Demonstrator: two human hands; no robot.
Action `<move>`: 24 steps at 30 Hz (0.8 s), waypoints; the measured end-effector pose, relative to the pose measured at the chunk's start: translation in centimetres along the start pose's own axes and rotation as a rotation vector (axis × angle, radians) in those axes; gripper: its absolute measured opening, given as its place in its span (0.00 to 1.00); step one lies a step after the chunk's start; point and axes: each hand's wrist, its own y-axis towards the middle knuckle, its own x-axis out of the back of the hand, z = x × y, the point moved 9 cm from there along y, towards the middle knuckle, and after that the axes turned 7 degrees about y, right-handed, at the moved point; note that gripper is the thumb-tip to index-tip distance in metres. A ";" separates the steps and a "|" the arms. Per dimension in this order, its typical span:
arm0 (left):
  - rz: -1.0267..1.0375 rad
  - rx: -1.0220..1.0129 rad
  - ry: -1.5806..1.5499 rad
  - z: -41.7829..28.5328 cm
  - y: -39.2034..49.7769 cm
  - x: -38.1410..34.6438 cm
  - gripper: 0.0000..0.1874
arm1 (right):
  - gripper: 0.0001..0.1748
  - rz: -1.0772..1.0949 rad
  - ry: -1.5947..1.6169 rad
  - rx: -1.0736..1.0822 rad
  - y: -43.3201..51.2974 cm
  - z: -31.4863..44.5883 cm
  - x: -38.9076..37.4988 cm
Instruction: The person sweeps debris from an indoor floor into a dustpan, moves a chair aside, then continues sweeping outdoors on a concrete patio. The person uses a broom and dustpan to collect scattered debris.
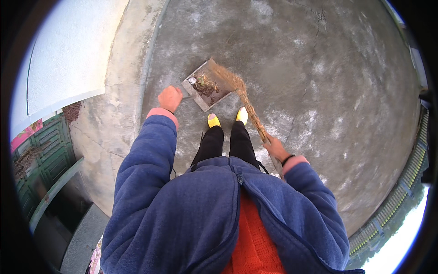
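Note:
My left hand (170,99) is closed around the handle of a dustpan (201,99), whose pan stands at the upper middle, in front of my feet. Inside the pan lie dark dirt, straw-like bits and a crumpled white piece (192,81). My right hand (275,148) grips a long straw broom (251,111) near its lower end in the picture. The broom's blurred bristles reach over the right side of the pan; whether they touch the dirt I cannot tell.
Cracked grey concrete (280,68) spreads around my yellow slippers (213,120). A white wall (75,51) rises at the upper left beside a pale concrete strip. Green wooden panelling (51,144) stands at the left, and a balustrade (398,191) curves along the lower right.

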 end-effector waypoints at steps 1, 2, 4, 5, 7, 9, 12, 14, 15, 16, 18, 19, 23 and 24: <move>-0.009 0.005 -0.001 0.2 0.0 0.0 0.18 | 0.35 0.029 0.099 -0.037 -1.9 -0.3 0.2; 0.004 0.006 0.001 0.2 0.0 0.0 0.18 | 0.35 0.049 0.167 -0.115 -3.8 -0.9 0.3; -0.004 -0.002 0.003 0.2 0.1 0.1 0.18 | 0.34 0.019 0.221 -0.180 -6.0 -1.6 0.9; -0.003 -0.003 -0.011 0.2 0.1 0.1 0.18 | 0.34 -0.027 0.207 -0.164 -6.1 -1.6 1.4; -0.016 -0.003 -0.035 0.2 0.2 0.2 0.18 | 0.35 -0.104 0.184 -0.102 -4.7 -1.4 1.3; -0.007 0.001 -0.037 0.5 0.1 0.0 0.18 | 0.35 -0.175 0.181 -0.027 -1.5 -1.4 1.1; -0.007 0.028 -0.022 1.0 0.0 -0.2 0.18 | 0.34 -0.157 0.012 0.013 1.9 -2.0 -1.1; -0.011 0.028 -0.019 1.2 0.2 -0.3 0.19 | 0.35 -0.097 -0.049 0.048 1.6 -2.0 -2.2; -0.007 0.018 -0.025 1.2 0.3 -0.4 0.19 | 0.36 -0.098 -0.016 0.050 0.7 -2.0 -2.5; 0.004 0.009 -0.033 1.2 0.4 -0.5 0.19 | 0.36 -0.054 0.038 0.044 -1.0 -2.0 -2.4; 0.020 0.005 -0.080 1.4 0.7 -0.8 0.19 | 0.36 -0.019 0.102 0.019 -4.6 -1.5 -1.9; 0.022 0.004 -0.105 1.5 0.9 -0.8 0.19 | 0.36 -0.023 0.115 0.003 -6.2 -1.0 -1.6; 0.081 0.004 -0.154 1.9 0.3 -1.1 0.19 | 0.35 -0.036 0.300 -0.164 -8.4 1.3 -1.7; 0.095 0.009 -0.184 2.3 0.0 -1.1 0.19 | 0.36 -0.032 0.316 -0.176 -7.7 2.4 -1.8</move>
